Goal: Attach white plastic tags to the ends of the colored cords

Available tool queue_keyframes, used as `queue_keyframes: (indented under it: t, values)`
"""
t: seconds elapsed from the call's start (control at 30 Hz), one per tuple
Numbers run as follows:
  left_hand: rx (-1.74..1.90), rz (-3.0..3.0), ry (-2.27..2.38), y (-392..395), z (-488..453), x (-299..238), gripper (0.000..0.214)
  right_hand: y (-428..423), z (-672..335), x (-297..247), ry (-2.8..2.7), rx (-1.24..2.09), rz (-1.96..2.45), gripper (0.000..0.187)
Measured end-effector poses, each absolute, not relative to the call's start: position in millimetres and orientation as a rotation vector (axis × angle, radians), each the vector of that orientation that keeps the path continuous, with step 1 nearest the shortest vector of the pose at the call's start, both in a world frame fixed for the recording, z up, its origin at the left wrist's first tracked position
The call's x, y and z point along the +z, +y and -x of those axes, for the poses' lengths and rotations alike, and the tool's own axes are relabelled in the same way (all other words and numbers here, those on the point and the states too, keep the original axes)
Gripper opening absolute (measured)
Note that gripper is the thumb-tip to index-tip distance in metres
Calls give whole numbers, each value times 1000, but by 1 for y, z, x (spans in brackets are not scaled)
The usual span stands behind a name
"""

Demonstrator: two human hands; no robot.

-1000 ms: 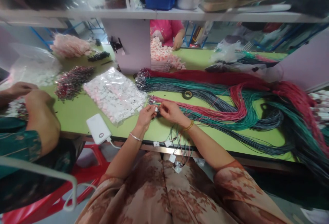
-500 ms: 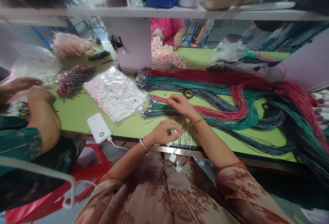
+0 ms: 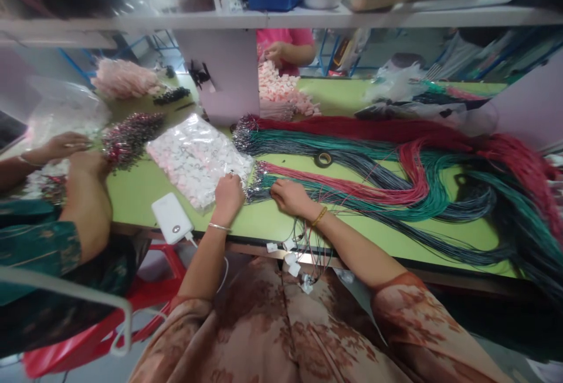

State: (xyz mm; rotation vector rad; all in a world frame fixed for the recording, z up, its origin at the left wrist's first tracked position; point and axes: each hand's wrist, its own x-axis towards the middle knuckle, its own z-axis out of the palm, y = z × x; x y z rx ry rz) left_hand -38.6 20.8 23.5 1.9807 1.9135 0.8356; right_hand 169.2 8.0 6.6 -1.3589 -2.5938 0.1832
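Observation:
My left hand [image 3: 229, 195] is at the right edge of a clear plastic bag [image 3: 193, 154] full of small white connectors, its fingers curled together; what they hold is too small to make out. My right hand [image 3: 290, 196] lies over the dark wires [image 3: 264, 195] near their metal-tipped ends, fingers bent inward, their tips partly hidden. Red wires [image 3: 334, 182] and green wires [image 3: 343, 197] run beside the dark ones toward the right. Below my right wrist, several wires with white connectors [image 3: 290, 258] hang over the table's front edge.
A white power bank [image 3: 171, 217] with a cable lies left of my left hand. Black tape [image 3: 324, 159] rests among the wires. At left, a co-worker's hands [image 3: 70, 147] work near terminal-tipped wires [image 3: 132, 136]. Another person [image 3: 288, 48] sits across the table [image 3: 145, 195]. A shelf [image 3: 352, 17] spans above.
My left hand has moved left and up to the bag's edge. My right hand has shifted left and down toward the dark wires' ends. Connectors at the table edge hang free of my left hand.

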Motion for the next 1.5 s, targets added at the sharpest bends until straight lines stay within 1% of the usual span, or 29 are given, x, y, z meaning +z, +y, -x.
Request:
queue_keyframes:
  t: [0.07, 0.13, 0.2, 0.27, 0.33, 0.43, 0.57, 0.67, 0.8, 0.9, 0.97, 1.0, 1.03, 1.13, 1.3, 1.4, 1.5]
  values:
    - [687, -2059, 1939, 27, 47, 17, 10, 9, -169, 7, -2676, 125, 1329, 20]
    - [640, -2099, 1899, 27, 50, 14, 8, 9, -168, 7, -2758, 80, 1287, 20]
    - [652, -2094, 1858, 26, 51, 15, 11, 9, -169, 7, -2797, 76, 1259, 20]
    - [770, -2056, 1827, 25, 52, 19, 18, 9, -172, 9, -2750, 135, 1257, 16]
    - [999, -1972, 1770, 25, 53, 22, 23, 10, -176, 12, -2632, 288, 1232, 13]
    - [1303, -1661, 1564, 27, 50, 26, 19, 14, -183, 16, -2375, 647, 1123, 11]
    - [1411, -1045, 1198, 31, 37, 31, 19, 20, -182, 22, -2053, 1081, 967, 18]
    - [1483, -793, 1018, 35, 26, 35, 25, 23, -173, 31, -1966, 1193, 910, 20]
    - [1615, -622, 910, 39, 16, 32, 30, 24, -163, 47, -2024, 1060, 956, 15]
    - [1662, -568, 831, 41, 14, 28, 26, 26, -163, 59, -2187, 770, 1144, 9]
    - [1670, -553, 799, 41, 13, 24, 22, 26, -167, 64, -2228, 578, 1306, 9]
    - [1665, -558, 800, 41, 13, 23, 20, 26, -169, 66, -2213, 547, 1346, 9]
    - [1655, -573, 815, 40, 13, 22, 18, 25, -171, 67, -2182, 568, 1348, 10]
    - [1601, -653, 882, 37, 12, 20, 15, 23, -174, 71, -2080, 765, 1197, 11]
    - [1445, -729, 839, 25, 3, 23, 28, 21, -168, 75, -2043, 924, 1046, 11]
    - [1385, -761, 814, 19, -3, 24, 27, 20, -163, 76, -2048, 896, 1025, 11]
    - [1391, -753, 782, 17, -7, 24, 22, 18, -161, 74, -2077, 741, 1008, 11]
